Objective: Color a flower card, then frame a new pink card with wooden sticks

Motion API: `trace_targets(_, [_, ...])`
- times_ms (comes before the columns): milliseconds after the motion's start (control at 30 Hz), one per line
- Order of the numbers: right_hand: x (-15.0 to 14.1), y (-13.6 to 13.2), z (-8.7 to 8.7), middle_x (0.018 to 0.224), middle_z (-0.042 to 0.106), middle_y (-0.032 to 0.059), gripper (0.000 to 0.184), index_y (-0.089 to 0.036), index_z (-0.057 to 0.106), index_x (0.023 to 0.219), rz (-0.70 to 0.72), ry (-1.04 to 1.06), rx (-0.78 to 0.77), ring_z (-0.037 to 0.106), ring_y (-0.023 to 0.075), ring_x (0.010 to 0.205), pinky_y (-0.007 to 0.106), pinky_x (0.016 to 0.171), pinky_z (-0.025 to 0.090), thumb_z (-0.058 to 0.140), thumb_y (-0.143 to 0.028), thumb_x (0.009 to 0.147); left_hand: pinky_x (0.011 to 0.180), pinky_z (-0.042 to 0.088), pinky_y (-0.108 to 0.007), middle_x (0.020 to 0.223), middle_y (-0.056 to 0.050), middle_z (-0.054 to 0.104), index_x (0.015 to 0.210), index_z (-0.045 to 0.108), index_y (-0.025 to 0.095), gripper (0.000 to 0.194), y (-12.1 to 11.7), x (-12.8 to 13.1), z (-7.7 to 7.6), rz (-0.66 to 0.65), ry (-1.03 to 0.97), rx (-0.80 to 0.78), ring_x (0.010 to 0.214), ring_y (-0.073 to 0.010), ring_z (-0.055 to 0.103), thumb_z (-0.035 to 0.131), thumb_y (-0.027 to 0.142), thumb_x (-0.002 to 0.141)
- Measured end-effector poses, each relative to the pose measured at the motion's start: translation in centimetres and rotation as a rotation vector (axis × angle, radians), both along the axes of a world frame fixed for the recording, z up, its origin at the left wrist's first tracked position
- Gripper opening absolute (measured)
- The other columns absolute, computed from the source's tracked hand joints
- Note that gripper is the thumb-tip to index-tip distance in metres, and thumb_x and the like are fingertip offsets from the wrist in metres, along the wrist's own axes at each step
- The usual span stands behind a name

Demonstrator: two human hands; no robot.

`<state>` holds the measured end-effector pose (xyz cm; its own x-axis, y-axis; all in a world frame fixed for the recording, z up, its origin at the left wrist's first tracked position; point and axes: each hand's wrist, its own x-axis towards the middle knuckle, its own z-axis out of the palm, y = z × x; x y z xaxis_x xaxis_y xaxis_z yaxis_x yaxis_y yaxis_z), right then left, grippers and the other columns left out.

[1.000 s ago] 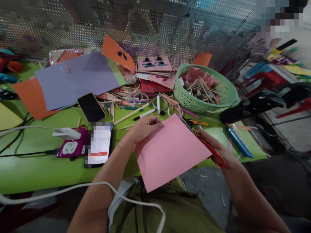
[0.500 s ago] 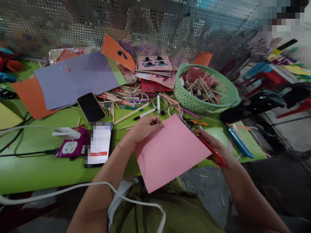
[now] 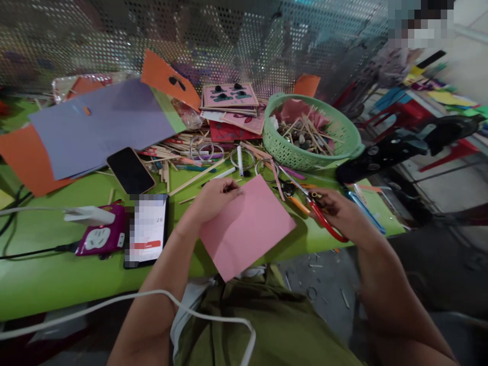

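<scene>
A sheet of pink paper (image 3: 247,229) slants over the table's front edge. My left hand (image 3: 219,198) pinches its upper left edge between thumb and fingers. To the right of the sheet, my right hand (image 3: 335,211) is closed round a pair of scissors with red handles (image 3: 324,222). The blades point up and left, apart from the paper. A narrow pink strip (image 3: 277,180) shows by the blades, near the sheet's upper right edge. Orange-handled scissors (image 3: 299,204) lie under and beside the red pair, partly covered.
Behind my hands are wooden sticks (image 3: 165,175), markers (image 3: 240,160) and metal rings (image 3: 244,157). A green basket (image 3: 312,157) of sticks and stones stands at the back right. Left are two phones (image 3: 130,170), a purple power strip (image 3: 101,231) and purple sheets (image 3: 102,127). A white cable (image 3: 163,292) crosses my lap.
The scissors have moved away from the pink paper's right edge, leaving a gap. The sheet has shifted left and a little up with my left hand, and the whole view has turned slightly.
</scene>
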<state>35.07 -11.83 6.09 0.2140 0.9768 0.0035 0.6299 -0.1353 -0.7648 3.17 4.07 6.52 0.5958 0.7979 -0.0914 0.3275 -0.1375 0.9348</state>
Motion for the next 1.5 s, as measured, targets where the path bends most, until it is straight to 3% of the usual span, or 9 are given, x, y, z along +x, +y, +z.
trace_targets(233, [4.1,1.2,0.5,0.131,0.077,0.0074,0.048,-0.032,0.075,0.129,0.037,-0.431,0.079,0.073,0.0346,0.113,0.053,0.101,0.056,0.067,-0.023,0.083,0.067,0.039,-0.028,0.076,-0.001,0.068,0.083,0.070,0.018,0.029,0.7,-0.4,-0.1,-0.081,0.083,0.090,0.073,-0.0162,0.056,0.065,0.046,0.087])
trace_targets(433, [6.1,3.3,-1.7,0.130,0.078,0.0086,0.052,-0.027,0.073,0.134,0.042,-0.440,0.117,0.072,0.0338,0.118,0.053,0.103,0.056,0.065,-0.023,0.083,0.070,0.042,-0.028,0.079,-0.001,0.072,0.084,0.073,0.019,0.027,0.8,-0.5,0.0,-0.097,0.134,0.091,0.074,-0.0170,0.059,0.063,0.044,0.088])
trace_targets(533, [6.3,3.1,-1.3,0.122,0.078,0.0112,0.049,-0.027,0.073,0.134,0.015,-0.499,0.085,0.073,0.0365,0.110,0.057,0.097,0.057,0.066,-0.028,0.086,0.073,0.046,-0.028,0.084,-0.003,0.076,0.087,0.075,0.019,0.024,0.8,-0.4,-0.1,-0.112,0.115,0.080,0.080,-0.0189,0.063,0.064,0.040,0.087])
trace_targets(667, [3.7,2.2,0.8,0.119,0.075,0.0173,0.040,-0.027,0.076,0.130,-0.074,-0.577,0.082,0.071,0.0434,0.110,0.061,0.094,0.054,0.061,-0.038,0.095,0.077,0.048,-0.029,0.092,-0.004,0.078,0.094,0.077,0.019,0.020,0.1,0.2,-0.4,-0.119,0.072,0.078,0.085,-0.0190,0.066,0.062,0.032,0.090])
trace_targets(800, [-1.2,3.2,1.9,0.115,0.077,0.0120,0.044,-0.031,0.073,0.130,0.105,-0.183,0.121,0.072,0.0349,0.101,0.052,0.090,0.058,0.068,-0.054,0.093,0.080,0.048,-0.029,0.101,-0.005,0.078,0.105,0.076,0.020,0.021,-1.4,1.5,-0.9,-0.125,-0.008,0.135,0.088,-0.0172,0.066,0.063,0.023,0.090])
trace_targets(967, [-5.2,6.3,0.5,0.084,0.070,0.0025,0.058,-0.028,0.073,0.131,0.278,0.119,-0.031,0.065,0.0215,0.076,0.038,0.073,0.056,0.081,-0.057,0.080,0.080,0.048,-0.027,0.095,-0.004,0.076,0.102,0.075,0.018,0.017,-1.7,0.7,-0.8,-0.131,-0.119,0.159,0.086,-0.0161,0.067,0.063,0.028,0.095])
trace_targets(1133, [-5.9,7.2,-1.7,0.080,0.067,0.0020,0.045,-0.026,0.077,0.121,0.341,0.068,-0.002,0.063,0.0198,0.071,0.034,0.065,0.052,0.075,-0.052,0.085,0.080,0.045,-0.031,0.086,-0.004,0.073,0.088,0.073,0.019,0.014,-1.1,-3.6,0.4,0.318,0.265,0.362,0.085,-0.0193,0.064,0.065,0.027,0.096])
trace_targets(1267, [-6.0,6.6,-2.9,0.086,0.073,0.0052,0.039,-0.028,0.076,0.127,0.371,-0.158,0.040,0.066,0.0233,0.071,0.039,0.070,0.053,0.066,-0.039,0.091,0.092,0.045,-0.039,0.097,-0.009,0.077,0.088,0.075,0.019,0.002,-1.9,-4.4,0.4,0.223,0.572,0.423,0.103,-0.0281,0.066,0.074,0.018,0.089])
trace_targets(1500, [-6.2,5.9,-2.9,0.101,0.076,0.0091,0.032,-0.029,0.076,0.125,0.359,-0.387,0.170,0.072,0.0293,0.087,0.042,0.075,0.054,0.061,-0.036,0.097,0.097,0.046,-0.047,0.107,-0.016,0.079,0.095,0.076,0.016,0.021,-2.6,-2.8,-0.5,0.125,0.807,0.573,0.116,-0.0347,0.066,0.056,0.011,0.097])
